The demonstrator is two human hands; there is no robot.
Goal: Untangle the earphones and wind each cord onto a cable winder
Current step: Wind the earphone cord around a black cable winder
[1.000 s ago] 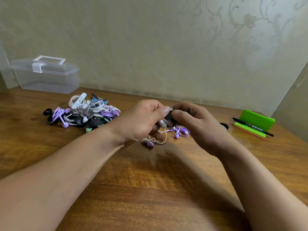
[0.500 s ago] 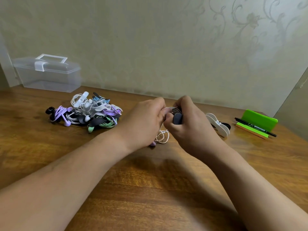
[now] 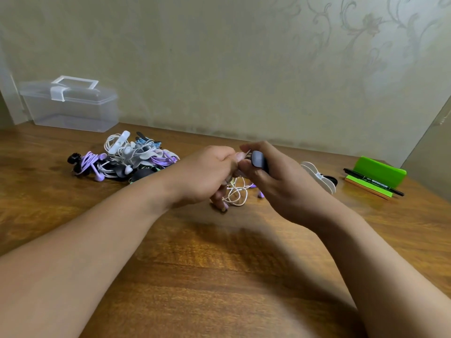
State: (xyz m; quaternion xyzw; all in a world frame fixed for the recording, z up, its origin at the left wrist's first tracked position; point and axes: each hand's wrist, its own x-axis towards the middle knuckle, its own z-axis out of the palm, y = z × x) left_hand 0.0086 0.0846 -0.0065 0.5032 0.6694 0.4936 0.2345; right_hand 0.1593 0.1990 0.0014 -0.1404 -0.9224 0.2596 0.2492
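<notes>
My right hand [image 3: 275, 181] grips a dark grey cable winder [image 3: 259, 159] above the middle of the wooden table [image 3: 219, 264]. My left hand [image 3: 207, 174] pinches a thin cord right beside the winder. Loops of white earphone cord [image 3: 238, 193] hang below both hands, with purple earbuds [image 3: 261, 194] resting on the table. A pile of wound and tangled earphones [image 3: 127, 157] in white, purple, blue and black lies at the back left. A white cable winder [image 3: 318, 176] lies to the right of my right hand.
A clear plastic box with a handle [image 3: 70, 103] stands at the back left by the wall. A green phone stand [image 3: 377, 173] with a black pen [image 3: 373, 182] across it sits at the far right.
Both hands have turned and shifted slightly; the grey winder now shows above my right thumb, and the hanging white cord loops have moved a little.
</notes>
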